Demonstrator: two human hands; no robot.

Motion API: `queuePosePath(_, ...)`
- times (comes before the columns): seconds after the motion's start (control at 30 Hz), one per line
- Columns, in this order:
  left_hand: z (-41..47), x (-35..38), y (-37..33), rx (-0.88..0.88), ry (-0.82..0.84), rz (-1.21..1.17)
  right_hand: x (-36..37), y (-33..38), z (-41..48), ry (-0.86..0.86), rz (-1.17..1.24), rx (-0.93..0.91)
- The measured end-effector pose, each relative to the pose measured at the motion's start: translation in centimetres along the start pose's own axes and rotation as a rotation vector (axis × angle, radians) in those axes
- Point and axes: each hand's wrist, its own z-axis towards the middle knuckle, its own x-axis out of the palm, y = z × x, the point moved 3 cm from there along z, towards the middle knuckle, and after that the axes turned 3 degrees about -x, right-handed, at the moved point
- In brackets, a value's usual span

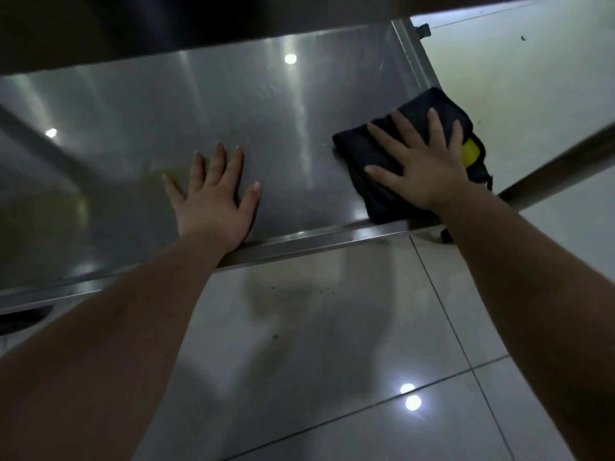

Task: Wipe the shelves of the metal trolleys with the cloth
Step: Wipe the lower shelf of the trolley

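Under the dark upper tier (199, 21), the pale tiled floor (332, 327) fills most of our view, glossy and carrying a few dark specks. Next in size is the trolley's lower shelf (166, 111), a brushed metal sheet with a raised front lip.

We note the left hand (213, 201) lying flat on the bare shelf near the lip. Its fingers (216, 161) are straight and spread, grasping nothing, so we judge that it braces the person. The right hand (422, 164) lies flat on the dark folded cloth (382, 197). Its fingers are straight and spread and press the cloth down rather than curling round it. The cloth sits at the near right corner of the shelf, partly over the edge, with a yellow patch (471, 153) showing beside the hand. A black castor (446, 236) shows just below that corner.

As to progress, we judge that wiping of this shelf is under way and the cloth is at one end of a pass. Faint streaks cross the metal, but we cannot tell wiped from unwiped areas. The upper tier and any other trolleys remain unverified.

Among the limits, the shelf's left end is cut off, and its rear is hidden by the tier above. Ceiling-light glare masks the surface. A yellowish tint at the left may be reflection or residue.
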Motion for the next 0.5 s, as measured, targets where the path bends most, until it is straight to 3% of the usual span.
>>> queuePosePath(0.2, -0.3, 0.1, -0.1, 0.032, 0.010, 0.005, 0.6, 4.1, -4.3, 0.080, 0.085, 0.104)
queuePosePath(0.37, -0.6, -0.4, 0.0, 0.037, 0.030, -0.007, 0.8, 16.0, -2.5, 0.025, 0.107, -0.038)
queuePosePath(0.5, -0.9, -1.8, 2.5, 0.064, 0.036, -0.043, 0.6, 16.7, -2.4, -0.003, 0.128, 0.000)
